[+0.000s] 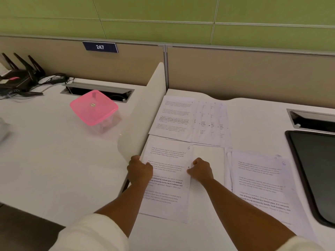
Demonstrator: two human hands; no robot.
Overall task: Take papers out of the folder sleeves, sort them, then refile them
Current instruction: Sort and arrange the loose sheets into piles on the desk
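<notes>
sheet marked 6 (pixel 168 180), flat on worktop (pixel 208 232) before two other paper piles: left hand (pixel 140 171) and right hand (pixel 200 171) pinch its side edges with curled fingers; step judged sorting; next, lift it to its pile.

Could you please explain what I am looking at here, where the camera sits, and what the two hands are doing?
There is no machine here: a person wears a wide-angle camera on the head, looking forward and down, so you see their own arms. The left hand and the right hand grip the two side edges of a printed sheet numbered 6 on a white desk. Further back lies a spread of printed pages, and to the right a second pile of papers. A dark tray-like thing sits at the far right. On the neighbouring desk stand a pink-lidded box and a black router.
</notes>
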